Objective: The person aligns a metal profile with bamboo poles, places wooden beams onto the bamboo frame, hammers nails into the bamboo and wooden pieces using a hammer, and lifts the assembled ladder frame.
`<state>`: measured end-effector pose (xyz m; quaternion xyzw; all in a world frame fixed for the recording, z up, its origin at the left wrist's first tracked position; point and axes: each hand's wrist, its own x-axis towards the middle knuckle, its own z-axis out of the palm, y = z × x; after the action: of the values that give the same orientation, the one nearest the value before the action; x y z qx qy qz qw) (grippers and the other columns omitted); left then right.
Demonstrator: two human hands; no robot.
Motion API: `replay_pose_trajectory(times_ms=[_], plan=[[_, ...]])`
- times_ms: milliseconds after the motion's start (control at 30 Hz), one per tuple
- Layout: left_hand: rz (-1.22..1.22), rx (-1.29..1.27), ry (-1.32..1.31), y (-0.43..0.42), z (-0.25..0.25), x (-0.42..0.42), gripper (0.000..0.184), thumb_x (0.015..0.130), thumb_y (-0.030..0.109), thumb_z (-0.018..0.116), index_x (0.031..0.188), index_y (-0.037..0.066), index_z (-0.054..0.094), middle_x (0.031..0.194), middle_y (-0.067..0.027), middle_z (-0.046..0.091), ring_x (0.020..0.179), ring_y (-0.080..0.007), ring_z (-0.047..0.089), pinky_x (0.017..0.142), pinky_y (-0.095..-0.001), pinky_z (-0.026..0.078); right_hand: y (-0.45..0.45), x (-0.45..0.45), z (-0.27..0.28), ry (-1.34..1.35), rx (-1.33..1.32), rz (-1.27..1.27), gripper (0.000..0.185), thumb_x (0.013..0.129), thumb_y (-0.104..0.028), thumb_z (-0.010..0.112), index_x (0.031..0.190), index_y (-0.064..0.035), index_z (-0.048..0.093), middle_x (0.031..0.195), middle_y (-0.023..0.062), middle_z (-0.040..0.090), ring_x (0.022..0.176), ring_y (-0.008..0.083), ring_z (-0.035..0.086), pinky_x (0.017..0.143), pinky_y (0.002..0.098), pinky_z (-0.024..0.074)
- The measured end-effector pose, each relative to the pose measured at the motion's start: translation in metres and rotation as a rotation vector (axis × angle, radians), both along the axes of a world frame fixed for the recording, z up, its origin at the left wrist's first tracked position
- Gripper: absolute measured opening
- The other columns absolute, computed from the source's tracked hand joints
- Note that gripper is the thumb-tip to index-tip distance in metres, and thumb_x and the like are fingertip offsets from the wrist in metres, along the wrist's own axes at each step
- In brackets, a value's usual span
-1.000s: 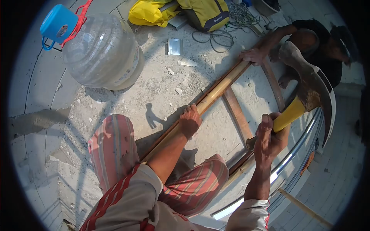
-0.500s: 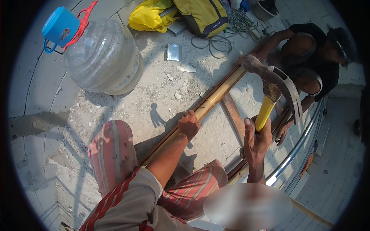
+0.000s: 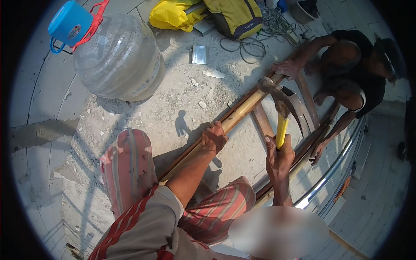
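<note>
My right hand (image 3: 279, 159) is closed round the yellow handle of a claw hammer (image 3: 282, 125). The hammer's head is over the far part of a light wooden rail (image 3: 242, 109); whether it touches the wood I cannot tell. Farther back along that rail, my left hand (image 3: 214, 138) is closed over the wood. Reddish-brown timber edges the rail. Wooden crosspieces (image 3: 261, 120) run from it toward a second, parallel rail (image 3: 299, 167), forming a ladder-like frame on the rubble-strewn floor.
Across the frame squats another person (image 3: 357, 65), one hand on each rail. A big clear water jug (image 3: 119, 60) with a blue cup (image 3: 69, 22) stands at left. A yellow-green backpack (image 3: 234, 17) and coiled cord (image 3: 277, 24) lie behind. Metal tubes (image 3: 333, 167) lie at right.
The hammer has swung down and away from me toward the rail, my right hand moving slightly left with it. My left hand stays on the rail. The other person's hand shows more fully on the wood.
</note>
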<state>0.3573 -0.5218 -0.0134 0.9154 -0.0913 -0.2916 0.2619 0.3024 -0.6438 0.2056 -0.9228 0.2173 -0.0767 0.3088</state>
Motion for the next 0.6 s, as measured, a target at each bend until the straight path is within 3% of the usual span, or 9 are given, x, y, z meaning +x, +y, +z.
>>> replay_pose_trajectory(times_ms=[33, 133, 167, 233, 267, 300, 333, 433, 600], plan=[[0.001, 0.004, 0.002, 0.0, -0.001, -0.001, 0.054, 0.073, 0.03, 0.074, 0.108, 0.0, 0.048, 0.101, -0.0218, 0.061, 0.089, -0.0381, 0.066, 0.073, -0.0459, 0.056, -0.005, 0.007, 0.01, -0.208, -0.04, 0.034, 0.026, 0.095, -0.023, 0.062, 0.089, -0.0021, 0.049, 0.063, 0.0014, 0.049, 0.057, 0.0083, 0.043, 0.053, 0.024, 0.0392], [-0.001, 0.019, -0.085, 0.0, -0.001, -0.003, 0.052, 0.073, 0.03, 0.074, 0.107, 0.0, 0.049, 0.101, -0.0216, 0.061, 0.09, -0.0384, 0.066, 0.072, -0.0469, 0.056, 0.006, 0.015, 0.033, -0.692, 0.352, -0.105, 0.019, 0.096, -0.02, 0.06, 0.091, -0.003, 0.052, 0.064, 0.0006, 0.048, 0.054, 0.0062, 0.044, 0.047, 0.0219, 0.0379], [-0.005, 0.031, -0.074, 0.0, -0.002, -0.003, 0.051, 0.073, 0.029, 0.074, 0.106, 0.0, 0.049, 0.101, -0.0217, 0.061, 0.091, -0.0384, 0.066, 0.072, -0.0467, 0.056, 0.01, 0.008, 0.02, -0.681, 0.353, -0.107, 0.019, 0.096, -0.02, 0.06, 0.091, -0.003, 0.052, 0.064, 0.0006, 0.048, 0.054, 0.0062, 0.044, 0.047, 0.0219, 0.0379], [-0.002, 0.035, -0.076, -0.002, -0.003, -0.002, 0.05, 0.073, 0.028, 0.074, 0.106, 0.0, 0.05, 0.101, -0.0219, 0.061, 0.091, -0.0383, 0.066, 0.073, -0.0465, 0.056, 0.011, -0.02, -0.033, -0.508, 0.417, -0.028, 0.014, 0.093, -0.01, 0.061, 0.095, 0.0016, 0.053, 0.07, 0.0096, 0.055, 0.053, 0.017, 0.052, 0.047, 0.0326, 0.0426], [-0.016, 0.04, -0.098, -0.002, -0.007, 0.0, 0.051, 0.072, 0.03, 0.075, 0.104, 0.0, 0.05, 0.1, -0.0218, 0.061, 0.089, -0.0386, 0.066, 0.072, -0.0461, 0.056, -0.004, -0.029, -0.071, -0.249, -0.247, 0.249, 0.019, 0.092, -0.014, 0.063, 0.095, 0.0017, 0.051, 0.065, 0.0164, 0.056, 0.049, 0.0297, 0.055, 0.046, 0.0388, 0.0447], [-0.03, 0.044, -0.113, -0.001, -0.006, -0.002, 0.051, 0.072, 0.031, 0.076, 0.103, 0.0, 0.051, 0.098, -0.0217, 0.061, 0.087, -0.039, 0.067, 0.072, -0.0456, 0.056, -0.013, -0.044, -0.107, 0.397, -0.169, 0.171, 0.025, 0.09, -0.018, 0.066, 0.094, 0.0004, 0.049, 0.06, 0.0212, 0.056, 0.052, 0.0413, 0.057, 0.049, 0.0451, 0.0456], [-0.042, 0.033, -0.118, -0.001, -0.001, -0.009, 0.051, 0.072, 0.031, 0.076, 0.103, 0.0, 0.051, 0.098, -0.0217, 0.061, 0.087, -0.039, 0.067, 0.072, -0.0456, 0.056, -0.007, -0.041, -0.108, 0.43, -0.133, 0.069, 0.031, 0.09, -0.024, 0.067, 0.091, -0.0006, 0.046, 0.059, 0.0234, 0.056, 0.057, 0.0437, 0.06, 0.05, 0.048, 0.0446], [-0.022, -0.026, -0.019, 0.004, 0.011, 0.0, 0.056, 0.072, 0.035, 0.079, 0.105, -0.001, 0.05, 0.103, -0.0236, 0.06, 0.093, -0.0392, 0.065, 0.077, -0.0452, 0.055, -0.004, -0.029, -0.069, 0.232, 0.022, 0.07, 0.025, 0.091, -0.014, 0.065, 0.094, -0.001, 0.045, 0.064, 0.0209, 0.061, 0.056, 0.0404, 0.06, 0.05, 0.0403, 0.0472], [-0.017, 0.048, -0.127, -0.004, -0.002, -0.001, 0.053, 0.071, 0.034, 0.078, 0.102, 0.001, 0.05, 0.096, -0.0194, 0.061, 0.088, -0.0343, 0.066, 0.072, -0.041, 0.056, -0.012, 0.002, 0.008, -0.281, -0.006, -0.105, 0.02, 0.092, -0.012, 0.064, 0.089, 0.0, 0.049, 0.065, 0.0081, 0.055, 0.053, 0.0133, 0.053, 0.049, 0.0277, 0.0435]])
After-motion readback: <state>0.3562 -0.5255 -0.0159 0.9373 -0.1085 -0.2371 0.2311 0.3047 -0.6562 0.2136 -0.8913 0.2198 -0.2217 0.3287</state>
